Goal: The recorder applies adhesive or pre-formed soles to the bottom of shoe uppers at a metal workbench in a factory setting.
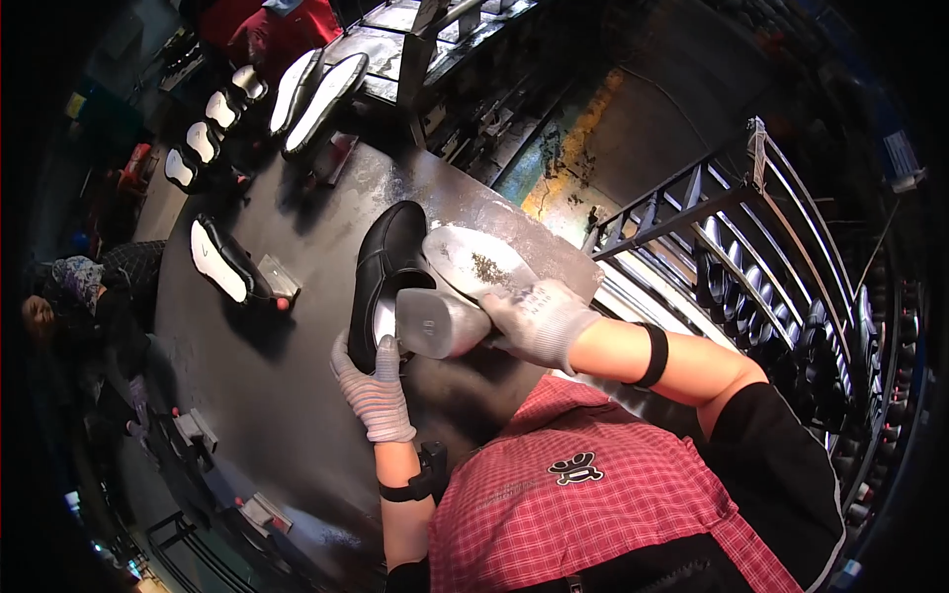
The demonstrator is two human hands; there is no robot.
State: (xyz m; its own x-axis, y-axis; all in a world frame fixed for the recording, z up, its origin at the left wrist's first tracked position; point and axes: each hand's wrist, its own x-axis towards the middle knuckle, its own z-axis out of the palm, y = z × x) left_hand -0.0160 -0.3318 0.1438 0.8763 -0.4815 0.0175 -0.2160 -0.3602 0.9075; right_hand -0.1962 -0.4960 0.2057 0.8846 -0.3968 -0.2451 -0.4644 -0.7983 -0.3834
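Observation:
My left hand (374,395), in a striped grey-white knit glove, grips a black shoe (388,242) by its heel end, thumb at the opening. The shoe points away from me and its white lining shows. Close on its right lies a silver-grey, shoe-shaped metal last (465,259), sole side up, with dark specks on the forepart. Its smooth heel part (435,324) overlaps the shoe's opening in this view. Around the last's middle curls my right hand (542,321), gloved in pale knit, with the fingertips partly hidden.
Black shoe uppers with white soles (219,259) stand around the dark round table (326,425), including a pair (326,99) at the far side. On the right, a metal rack (682,212) holds several black shoes. A person (84,277) is at the left edge; red clothing (287,35) shows at the top.

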